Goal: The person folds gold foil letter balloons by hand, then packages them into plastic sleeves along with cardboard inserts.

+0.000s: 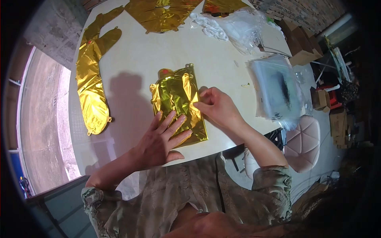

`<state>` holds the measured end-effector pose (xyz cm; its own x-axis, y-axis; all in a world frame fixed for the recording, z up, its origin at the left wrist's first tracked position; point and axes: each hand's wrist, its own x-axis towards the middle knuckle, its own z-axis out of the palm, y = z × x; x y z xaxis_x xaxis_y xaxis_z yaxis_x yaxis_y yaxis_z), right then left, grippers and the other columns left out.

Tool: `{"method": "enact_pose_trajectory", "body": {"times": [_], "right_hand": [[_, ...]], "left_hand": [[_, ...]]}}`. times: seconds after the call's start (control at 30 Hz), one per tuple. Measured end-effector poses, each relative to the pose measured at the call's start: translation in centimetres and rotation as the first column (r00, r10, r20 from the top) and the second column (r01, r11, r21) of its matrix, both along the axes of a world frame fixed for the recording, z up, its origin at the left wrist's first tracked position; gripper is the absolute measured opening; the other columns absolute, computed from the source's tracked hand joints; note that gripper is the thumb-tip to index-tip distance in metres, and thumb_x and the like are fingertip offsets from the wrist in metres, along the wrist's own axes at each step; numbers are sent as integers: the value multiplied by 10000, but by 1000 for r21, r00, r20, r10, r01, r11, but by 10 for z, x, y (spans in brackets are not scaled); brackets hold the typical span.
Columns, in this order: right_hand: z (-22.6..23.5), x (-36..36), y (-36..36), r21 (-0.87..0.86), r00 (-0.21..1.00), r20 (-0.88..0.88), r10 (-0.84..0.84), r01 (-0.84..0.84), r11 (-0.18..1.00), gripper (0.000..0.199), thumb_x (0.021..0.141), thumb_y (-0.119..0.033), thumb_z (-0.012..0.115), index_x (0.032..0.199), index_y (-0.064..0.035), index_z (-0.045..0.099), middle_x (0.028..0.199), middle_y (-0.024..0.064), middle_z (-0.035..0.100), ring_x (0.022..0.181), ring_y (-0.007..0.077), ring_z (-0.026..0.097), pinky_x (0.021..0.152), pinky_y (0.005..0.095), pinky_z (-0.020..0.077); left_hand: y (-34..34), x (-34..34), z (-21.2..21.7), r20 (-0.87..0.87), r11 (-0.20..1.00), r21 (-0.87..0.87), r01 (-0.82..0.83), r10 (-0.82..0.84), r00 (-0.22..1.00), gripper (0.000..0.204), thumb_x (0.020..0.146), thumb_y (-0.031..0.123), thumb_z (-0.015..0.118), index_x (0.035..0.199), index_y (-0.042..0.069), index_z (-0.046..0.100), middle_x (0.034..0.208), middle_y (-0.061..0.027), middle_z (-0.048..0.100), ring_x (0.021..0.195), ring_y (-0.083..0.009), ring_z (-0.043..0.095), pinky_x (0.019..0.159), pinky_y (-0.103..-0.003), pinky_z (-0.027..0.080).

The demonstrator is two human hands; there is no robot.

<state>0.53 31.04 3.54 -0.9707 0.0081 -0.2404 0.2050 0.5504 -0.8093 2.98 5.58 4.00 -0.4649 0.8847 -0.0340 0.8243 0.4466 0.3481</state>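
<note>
A gold foil balloon, flat and folded into a rough rectangle, lies on the table in front of me. Small tabs stick out at its top, and a red spot marks its upper left. My left hand rests on its lower left part with the fingers spread and stretched out. At the balloon's right edge, my right hand has thumb and forefinger bent together in a pinch on the foil. The other fingers of that hand are curled, and the exact bit of foil between the tips is hard to see.
Another gold foil balloon stretches along the table's left side. More gold foil lies at the far edge. Crumpled clear plastic and a stack of clear bags sit on the right. Beyond stand cardboard boxes and a padded chair.
</note>
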Motion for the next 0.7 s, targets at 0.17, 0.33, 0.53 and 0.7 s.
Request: {"method": "enact_pose_trajectory", "body": {"times": [0.17,0.33,0.53,0.7], "right_hand": [[-19,-14,3,-190,999,35,-41,47,981,340,892,-142,757,1113,6,544,810,80,684,600,98,585,504,250,440],[-7,-12,0,-135,997,57,-47,54,989,317,894,-117,750,1099,4,541,800,78,683,585,83,573,489,238,430],[7,-14,-4,-292,975,185,-121,172,941,304,909,-112,737,1106,-1,535,820,63,673,553,79,557,476,232,428],[-16,-12,3,-224,988,-23,-151,143,964,322,910,-85,723,1149,0,525,887,61,672,656,105,612,553,248,486]], "left_hand": [[1,-3,0,-80,993,113,30,-21,997,707,806,514,733,1380,128,587,1515,-204,440,1411,-409,379,1151,-606,250],[-2,-1,-11,-94,971,238,14,9,996,712,787,521,738,1363,123,607,1522,-199,441,1404,-408,410,1140,-612,275],[-6,1,-13,-112,958,288,12,21,994,712,781,527,737,1356,125,616,1513,-186,459,1410,-399,407,1162,-603,251],[-6,0,-9,-112,962,272,15,16,994,701,791,530,729,1352,124,619,1494,-189,478,1395,-399,420,1176,-593,229]]}}
